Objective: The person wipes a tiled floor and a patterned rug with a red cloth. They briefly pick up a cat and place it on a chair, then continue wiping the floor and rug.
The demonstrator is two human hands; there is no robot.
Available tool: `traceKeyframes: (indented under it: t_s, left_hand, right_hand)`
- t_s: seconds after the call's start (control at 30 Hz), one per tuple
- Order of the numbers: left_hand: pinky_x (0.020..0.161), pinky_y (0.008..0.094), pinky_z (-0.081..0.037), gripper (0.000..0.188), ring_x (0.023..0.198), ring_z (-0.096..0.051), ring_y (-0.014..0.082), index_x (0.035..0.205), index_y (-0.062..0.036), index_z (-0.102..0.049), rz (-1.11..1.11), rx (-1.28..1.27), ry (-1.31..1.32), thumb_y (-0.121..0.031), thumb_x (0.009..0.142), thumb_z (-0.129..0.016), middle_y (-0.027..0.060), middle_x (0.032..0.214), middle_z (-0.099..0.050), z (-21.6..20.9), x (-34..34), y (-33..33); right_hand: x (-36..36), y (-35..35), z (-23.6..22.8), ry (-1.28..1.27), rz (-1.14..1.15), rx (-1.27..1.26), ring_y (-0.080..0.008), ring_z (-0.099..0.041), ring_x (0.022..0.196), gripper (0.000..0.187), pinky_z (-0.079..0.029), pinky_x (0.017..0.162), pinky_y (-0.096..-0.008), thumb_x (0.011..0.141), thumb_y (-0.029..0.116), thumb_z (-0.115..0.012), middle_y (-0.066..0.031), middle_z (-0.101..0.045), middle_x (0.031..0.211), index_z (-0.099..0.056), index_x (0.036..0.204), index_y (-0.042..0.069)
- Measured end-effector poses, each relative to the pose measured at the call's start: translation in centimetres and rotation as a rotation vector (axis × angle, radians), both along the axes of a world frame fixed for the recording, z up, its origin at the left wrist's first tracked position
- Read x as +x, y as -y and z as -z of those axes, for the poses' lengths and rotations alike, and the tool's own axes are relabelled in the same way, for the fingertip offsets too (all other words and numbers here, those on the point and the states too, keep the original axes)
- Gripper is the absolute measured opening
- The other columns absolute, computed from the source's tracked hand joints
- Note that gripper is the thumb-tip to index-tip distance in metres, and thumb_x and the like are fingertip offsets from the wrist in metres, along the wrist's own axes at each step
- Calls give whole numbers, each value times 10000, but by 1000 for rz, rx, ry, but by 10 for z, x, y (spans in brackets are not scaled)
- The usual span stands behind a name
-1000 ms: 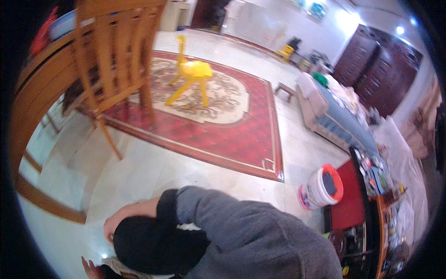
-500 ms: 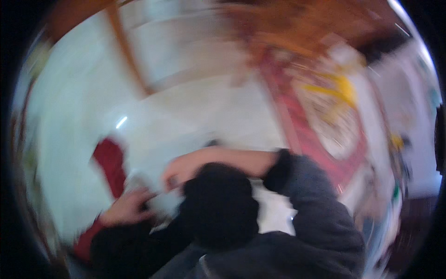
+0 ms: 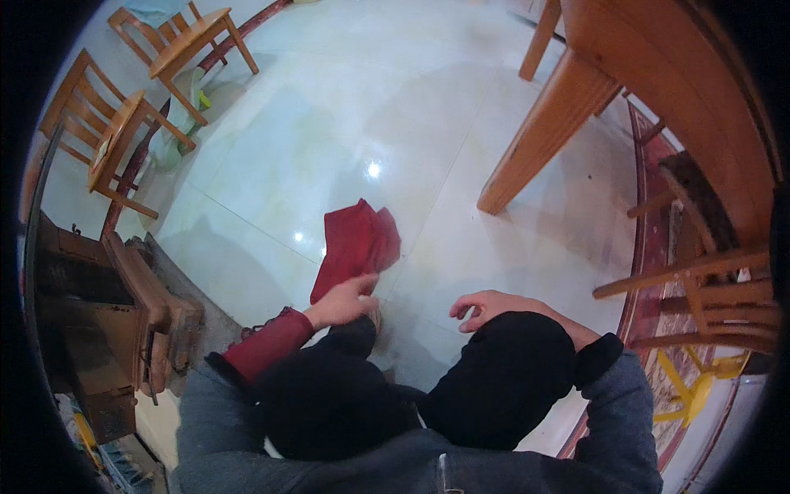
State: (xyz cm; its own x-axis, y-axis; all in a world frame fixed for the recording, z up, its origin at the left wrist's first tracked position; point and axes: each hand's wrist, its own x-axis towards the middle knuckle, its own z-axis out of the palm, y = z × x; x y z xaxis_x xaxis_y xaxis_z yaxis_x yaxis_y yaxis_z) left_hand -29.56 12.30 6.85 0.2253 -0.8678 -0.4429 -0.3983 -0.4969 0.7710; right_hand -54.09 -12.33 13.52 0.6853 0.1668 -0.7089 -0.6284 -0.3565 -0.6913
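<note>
My left hand (image 3: 341,303) is over my left knee, fingers pointing to the right and slightly blurred. They look stretched out, with no grip visible. Just beyond the fingers is a folded dark red cloth piece (image 3: 352,247) on the floor; its near end is hidden behind my hand, so whether they touch cannot be made out. A sleeve cover (image 3: 267,346) of the same dark red is on my left forearm. My right hand (image 3: 487,308) hangs past my right knee, holding nothing, its thumb and loosely bent fingers apart.
Wooden chairs (image 3: 123,136) stand at the far left. A brown wooden cabinet (image 3: 90,313) is near on the left. At the right are a wooden table (image 3: 592,74) with a thick leg, another chair (image 3: 708,284) and a yellow stool (image 3: 695,387). Pale glossy tiles (image 3: 428,140) form the floor.
The view has swung toward the left and sharpened, bringing the chairs and cabinet in. My right hand has moved from in front of my knees to beside the right knee, farther from the left.
</note>
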Motion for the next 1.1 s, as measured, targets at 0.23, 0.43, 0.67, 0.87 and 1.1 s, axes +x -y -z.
traceKeyframes:
  t_s: [0.23, 0.43, 0.67, 0.87, 1.1]
  left_hand:
    - [1178, 507, -251, 805, 1473, -197, 439, 1544, -84, -268, -416, -34, 249, -384, 898, -643, 246, 1595, -220, 103, 62, 17]
    - [1052, 793, -135, 853, 1441, -60, 580, 1536, -367, -303, -127, 205, 636, -588, 798, -669, 182, 1644, -81, 139, 17, 69]
    - [1120, 687, -151, 774, 1448, -177, 497, 1530, -230, -354, -461, 280, 893, -412, 836, -646, 200, 1614, -194, 156, 33, -54]
    - [1091, 711, -178, 735, 1442, -154, 533, 1569, -246, -253, -1029, 710, 842, -442, 918, -533, 217, 1624, -146, 175, 35, -131]
    - [1052, 732, -150, 672, 1430, -170, 525, 1529, -270, -361, -879, 580, 989, -597, 944, -418, 133, 1627, -220, 190, 209, 52]
  right_hand:
    - [8, 89, 29, 122, 323, -170, -239, -621, 1040, 450, -490, 924, -371, 874, 328, -703, -127, -665, 1124, -619, 1204, 35]
    - [45, 109, 50, 108, 55, -354, -279, -624, 1063, 449, -492, 935, -383, 864, 329, -683, -154, -662, 1131, -618, 1202, 41]
    - [91, 133, 79, 20, -86, -392, -315, -621, 1096, 433, -493, 948, -400, 873, 329, -647, -174, -653, 1169, -617, 1204, 51]
    - [103, 127, 147, 190, -70, -415, -337, -622, 1041, 362, -492, 922, -429, 889, 265, -603, -191, -648, 1108, -611, 1171, 39]
    - [57, 101, 159, 8, -13, -172, -289, -637, 1041, 362, -505, 923, -394, 944, 308, -591, -156, -661, 1111, -613, 1194, 47]
